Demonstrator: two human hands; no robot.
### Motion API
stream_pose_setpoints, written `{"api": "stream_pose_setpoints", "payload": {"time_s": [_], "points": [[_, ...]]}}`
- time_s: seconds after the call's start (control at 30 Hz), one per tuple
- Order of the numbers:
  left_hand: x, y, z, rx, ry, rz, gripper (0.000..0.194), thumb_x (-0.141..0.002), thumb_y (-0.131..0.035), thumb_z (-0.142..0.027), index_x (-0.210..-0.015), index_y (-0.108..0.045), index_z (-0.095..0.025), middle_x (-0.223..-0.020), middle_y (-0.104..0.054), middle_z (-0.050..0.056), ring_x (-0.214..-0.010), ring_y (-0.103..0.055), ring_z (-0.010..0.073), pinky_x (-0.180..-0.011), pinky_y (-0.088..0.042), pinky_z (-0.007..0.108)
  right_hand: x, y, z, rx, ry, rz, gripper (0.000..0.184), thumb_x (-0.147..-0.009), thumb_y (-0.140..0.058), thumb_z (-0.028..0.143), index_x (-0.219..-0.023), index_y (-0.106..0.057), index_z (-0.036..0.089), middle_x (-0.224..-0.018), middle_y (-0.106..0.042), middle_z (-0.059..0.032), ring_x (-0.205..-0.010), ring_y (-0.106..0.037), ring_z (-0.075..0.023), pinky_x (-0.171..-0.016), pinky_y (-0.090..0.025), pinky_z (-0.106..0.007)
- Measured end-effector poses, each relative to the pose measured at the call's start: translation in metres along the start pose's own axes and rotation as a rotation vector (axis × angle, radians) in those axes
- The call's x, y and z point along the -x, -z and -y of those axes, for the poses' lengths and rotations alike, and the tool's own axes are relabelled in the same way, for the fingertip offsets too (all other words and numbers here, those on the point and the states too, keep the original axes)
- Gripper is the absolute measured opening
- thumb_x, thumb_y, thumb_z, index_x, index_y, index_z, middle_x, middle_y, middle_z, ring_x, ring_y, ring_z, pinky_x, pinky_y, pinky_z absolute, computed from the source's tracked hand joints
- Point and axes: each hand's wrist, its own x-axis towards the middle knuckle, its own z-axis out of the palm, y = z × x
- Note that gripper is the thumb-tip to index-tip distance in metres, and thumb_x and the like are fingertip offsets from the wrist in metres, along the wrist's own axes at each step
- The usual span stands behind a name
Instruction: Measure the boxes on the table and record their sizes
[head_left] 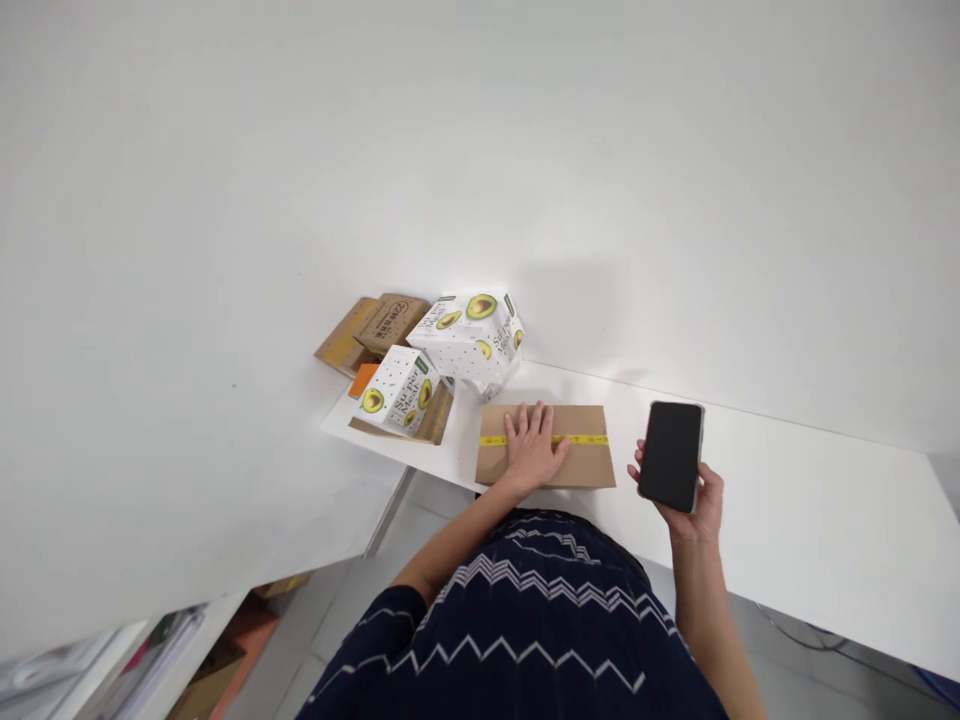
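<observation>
Carton [581,463] under left grip [534,456]; phone [672,457] in right grip [696,515].

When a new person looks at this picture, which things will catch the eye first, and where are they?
Probably the white avocado-print boxes, grouped at the left end of the table. Then the dark-screened phone in the right hand, and the brown box with yellow tape, under the spread left hand.
</observation>
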Motion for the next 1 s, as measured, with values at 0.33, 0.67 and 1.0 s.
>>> {"api": "stream_pose_setpoints", "payload": {"time_s": [0.33,0.67,1.0], "points": [[0.002,0.002,0.002,-0.026,-0.020,0.040,0.072,-0.086,-0.038,-0.053,-0.148,-0.021,-0.021,-0.154,-0.021,0.006,-0.140,-0.012,0.0350,-0.111,-0.011,0.061,-0.012,-0.083,-0.023,-0.045,-0.251,0.323,0.068,-0.076,-0.033,0.069,-0.115,-0.060,0.020,-0.105,-0.067,-0.0132,-0.096,-0.062,-0.0303,-0.080,-0.050,-0.051],[0.001,-0.003,0.009,-0.092,-0.101,0.117,0.096,-0.065,-0.059,-0.049,-0.148,-0.019,-0.020,-0.156,-0.015,0.010,-0.140,-0.003,0.0413,-0.108,-0.007,0.065,-0.033,-0.077,-0.054,-0.013,-0.430,0.473,0.067,-0.077,-0.030,0.065,-0.109,-0.062,0.016,-0.098,-0.070,-0.0138,-0.089,-0.065,-0.0286,-0.077,-0.052,-0.047],[0.000,-0.005,0.007,-0.095,-0.084,0.130,0.094,-0.068,-0.056,-0.046,-0.148,-0.016,-0.018,-0.157,-0.010,0.009,-0.140,-0.002,0.0403,-0.108,-0.008,0.064,-0.034,-0.077,-0.053,0.010,-0.412,0.430,0.066,-0.078,-0.029,0.063,-0.105,-0.064,0.013,-0.095,-0.070,-0.0147,-0.089,-0.066,-0.0283,-0.077,-0.052,-0.045]]}}
